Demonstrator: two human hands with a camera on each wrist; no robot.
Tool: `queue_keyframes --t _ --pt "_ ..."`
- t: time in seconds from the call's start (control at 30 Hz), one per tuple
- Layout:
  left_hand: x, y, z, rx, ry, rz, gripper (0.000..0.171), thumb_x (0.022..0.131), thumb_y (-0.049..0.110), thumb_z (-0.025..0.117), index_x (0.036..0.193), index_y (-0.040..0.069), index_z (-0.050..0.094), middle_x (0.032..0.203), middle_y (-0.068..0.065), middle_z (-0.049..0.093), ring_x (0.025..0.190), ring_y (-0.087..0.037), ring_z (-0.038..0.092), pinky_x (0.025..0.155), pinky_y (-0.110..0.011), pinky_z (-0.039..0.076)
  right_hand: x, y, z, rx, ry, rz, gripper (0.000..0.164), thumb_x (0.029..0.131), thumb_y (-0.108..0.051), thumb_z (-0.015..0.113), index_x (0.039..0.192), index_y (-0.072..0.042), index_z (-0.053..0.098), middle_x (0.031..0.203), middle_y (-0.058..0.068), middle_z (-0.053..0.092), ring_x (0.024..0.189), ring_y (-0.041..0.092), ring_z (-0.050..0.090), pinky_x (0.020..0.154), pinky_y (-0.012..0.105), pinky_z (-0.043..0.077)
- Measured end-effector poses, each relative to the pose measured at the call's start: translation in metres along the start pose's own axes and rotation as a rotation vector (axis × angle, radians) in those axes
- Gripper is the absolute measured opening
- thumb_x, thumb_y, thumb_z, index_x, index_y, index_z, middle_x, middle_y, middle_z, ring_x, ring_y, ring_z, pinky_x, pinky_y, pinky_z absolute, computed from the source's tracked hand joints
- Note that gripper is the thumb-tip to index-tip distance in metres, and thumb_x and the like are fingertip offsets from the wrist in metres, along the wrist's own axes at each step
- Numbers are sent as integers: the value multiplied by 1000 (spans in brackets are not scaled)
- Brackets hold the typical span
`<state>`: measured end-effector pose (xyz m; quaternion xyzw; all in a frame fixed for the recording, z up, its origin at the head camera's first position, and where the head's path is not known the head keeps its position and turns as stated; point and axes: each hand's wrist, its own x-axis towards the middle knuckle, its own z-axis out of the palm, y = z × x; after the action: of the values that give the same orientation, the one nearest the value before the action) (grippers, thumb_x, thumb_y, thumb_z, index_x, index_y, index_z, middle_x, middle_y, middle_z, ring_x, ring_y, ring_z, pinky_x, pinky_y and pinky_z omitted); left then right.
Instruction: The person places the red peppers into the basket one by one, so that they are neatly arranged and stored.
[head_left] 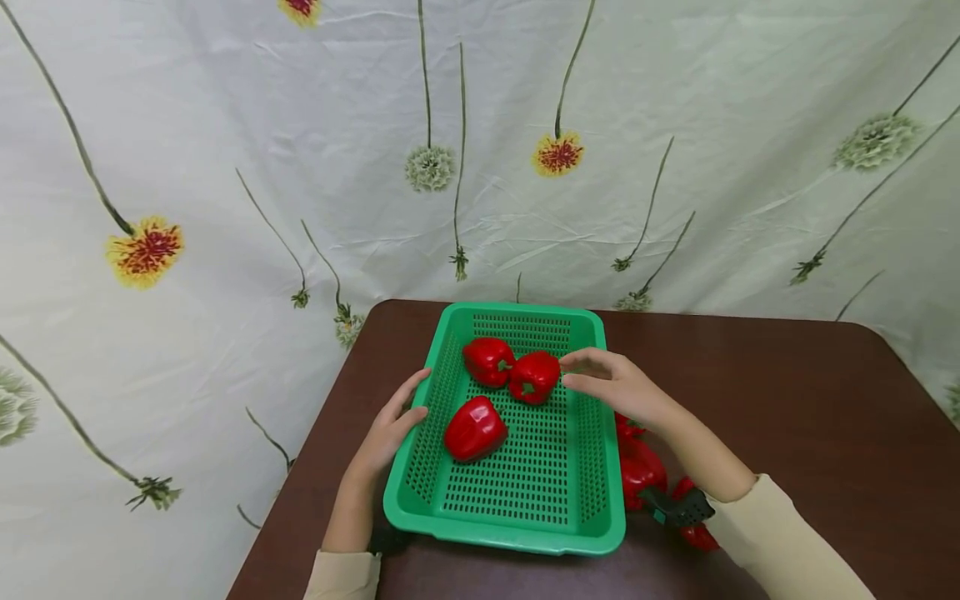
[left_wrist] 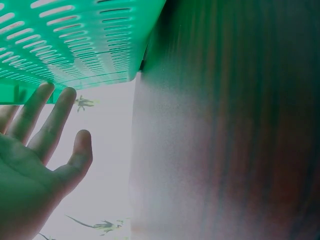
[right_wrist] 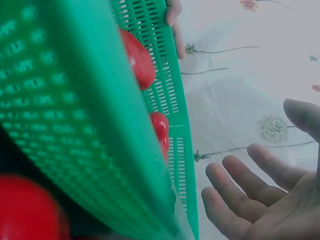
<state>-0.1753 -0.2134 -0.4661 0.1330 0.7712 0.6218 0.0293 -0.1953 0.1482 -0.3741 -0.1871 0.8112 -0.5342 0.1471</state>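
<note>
In the head view a green plastic basket (head_left: pixel 517 500) holds three red bell peppers: one at the back left (head_left: pixel 487 361), one beside it (head_left: pixel 535 377), and one nearer the front left (head_left: pixel 476 429). My left hand (head_left: pixel 388 433) is at the basket's left rim with fingers extended; the left wrist view shows its fingertips (left_wrist: pixel 66 95) close to the slotted side wall. Over the right rim hovers my right hand (head_left: pixel 618 385), its fingers loosely bent beside the nearest pepper. Nothing lies in the right palm (right_wrist: pixel 270 200) in the right wrist view.
More red peppers (head_left: pixel 641 471) lie on the dark brown table (head_left: pixel 780 400) to the right of the basket, partly hidden by the basket and my right forearm. Behind the table hangs a pale cloth (head_left: pixel 517 225) printed with flowers.
</note>
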Motion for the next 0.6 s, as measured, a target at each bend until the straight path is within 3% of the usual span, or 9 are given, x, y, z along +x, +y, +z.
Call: queue_keyframes --t 0.6 --pt "1 -4 -2 11 -3 -2 54 103 22 48 154 17 31 160 -8 19 146 -36 11 109 -64 19 -61 20 -29 -34 98 60 43 98 -30 59 132 -3 55 132 16 57 122 35 52 96 54 44"
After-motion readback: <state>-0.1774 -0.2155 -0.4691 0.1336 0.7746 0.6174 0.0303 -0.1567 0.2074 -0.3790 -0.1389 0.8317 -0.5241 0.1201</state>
